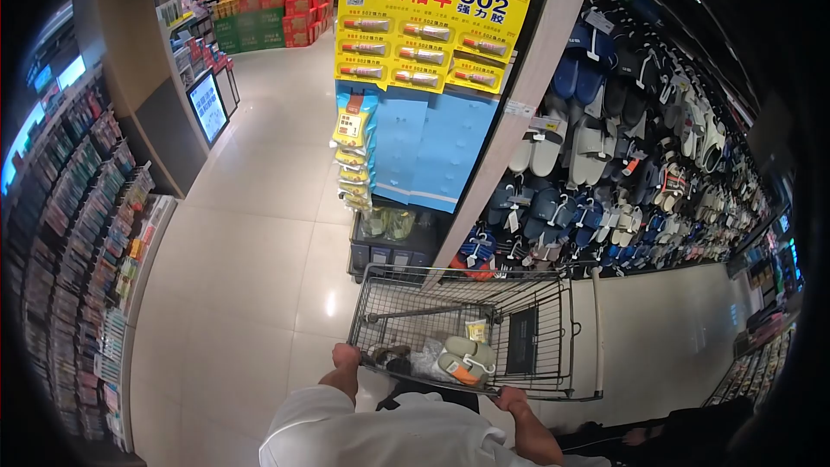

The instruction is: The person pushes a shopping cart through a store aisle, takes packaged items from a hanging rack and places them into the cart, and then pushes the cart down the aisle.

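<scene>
While the left hand (346, 355) is grasping the near-left corner of the wire shopping cart (522, 342), the right hand (510, 398) is gripping its near rim. Cart is standing on the tiled floor (242, 294); inside, green slippers (467, 361) are lying beside clear plastic (427, 358), yellow packet (476, 330) just beyond. Racked footwear (591, 151) is hanging behind, right.

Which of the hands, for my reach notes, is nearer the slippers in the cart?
Right. The right hand holds the cart, just beside the slippers; the left hand is farther from them, at a cart corner.
</scene>
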